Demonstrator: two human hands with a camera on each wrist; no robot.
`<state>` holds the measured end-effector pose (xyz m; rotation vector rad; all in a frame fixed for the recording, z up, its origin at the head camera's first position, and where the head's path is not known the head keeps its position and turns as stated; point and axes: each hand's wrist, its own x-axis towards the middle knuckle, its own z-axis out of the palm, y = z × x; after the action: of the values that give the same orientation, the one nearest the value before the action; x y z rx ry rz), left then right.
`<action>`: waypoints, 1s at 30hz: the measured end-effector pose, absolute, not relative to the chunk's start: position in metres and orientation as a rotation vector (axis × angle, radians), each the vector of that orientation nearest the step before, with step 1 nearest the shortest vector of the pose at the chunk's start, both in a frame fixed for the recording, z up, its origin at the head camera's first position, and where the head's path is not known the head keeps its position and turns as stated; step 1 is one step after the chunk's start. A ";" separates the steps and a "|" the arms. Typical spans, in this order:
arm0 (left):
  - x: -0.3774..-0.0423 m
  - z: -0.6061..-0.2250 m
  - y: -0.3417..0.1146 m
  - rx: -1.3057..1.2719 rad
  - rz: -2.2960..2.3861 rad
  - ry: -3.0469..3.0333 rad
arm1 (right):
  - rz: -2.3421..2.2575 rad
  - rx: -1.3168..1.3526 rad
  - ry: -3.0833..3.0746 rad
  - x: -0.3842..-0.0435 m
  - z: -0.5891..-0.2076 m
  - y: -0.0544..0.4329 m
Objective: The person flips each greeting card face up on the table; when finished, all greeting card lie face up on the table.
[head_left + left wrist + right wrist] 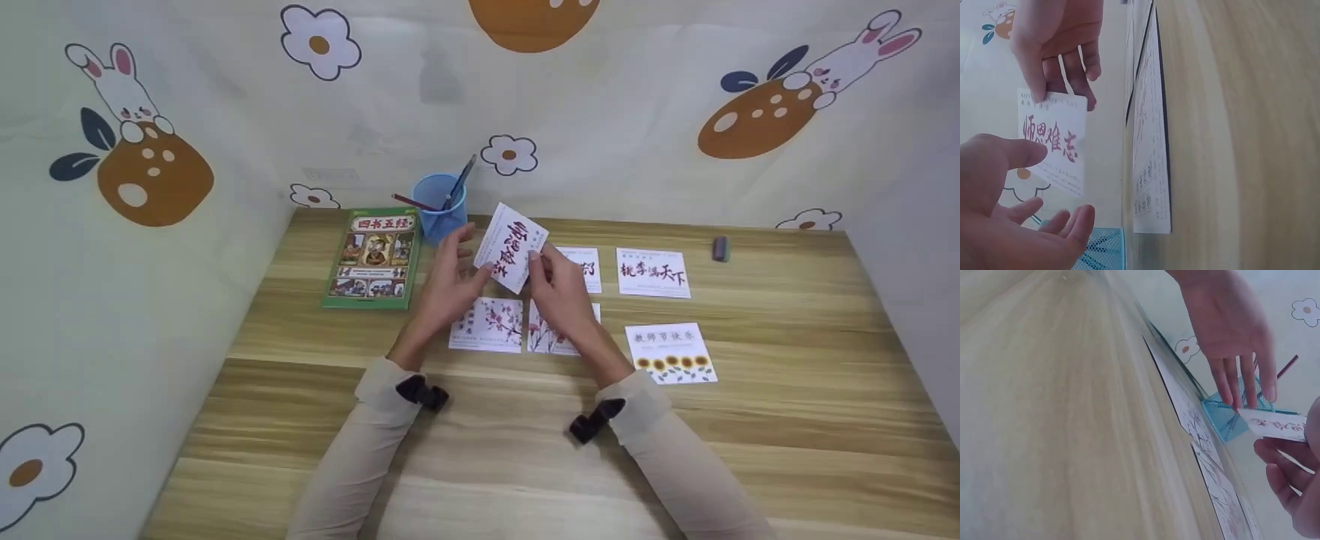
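My right hand (561, 289) pinches a white card (510, 244) with dark red brush lettering between thumb and fingers, tilted above the table. The left hand (448, 289) is at the card's other end, its thumb overlapping the lettered face and its other fingers loosely extended. In the left wrist view, those fingers spread below the card (1055, 121). Beneath the hands lie a blossom card (499, 319) and a red-flower card (544, 337), the latter partly covered by the right hand. Another lettered card (589, 262) shows from behind that hand.
Farther right lie a lettered card (652, 281) and a sunflower card (670, 349). A small dark block (721, 249) sits near the back right. At the back left are a green-bordered book (371, 259) and a blue mesh cup (439, 217) holding pens, before a patterned curtain (622, 90).
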<state>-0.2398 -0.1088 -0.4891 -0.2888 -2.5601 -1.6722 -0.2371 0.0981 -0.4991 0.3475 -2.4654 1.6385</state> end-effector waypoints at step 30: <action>-0.237 -0.494 -0.115 -0.220 -1.127 -3.005 | 1.448 0.509 -2.740 -0.237 -0.501 0.099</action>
<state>-0.2372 -0.1148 -0.4939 -0.2202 -3.0049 -1.1265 -0.2367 0.0991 -0.5015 0.5094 -2.7401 1.4479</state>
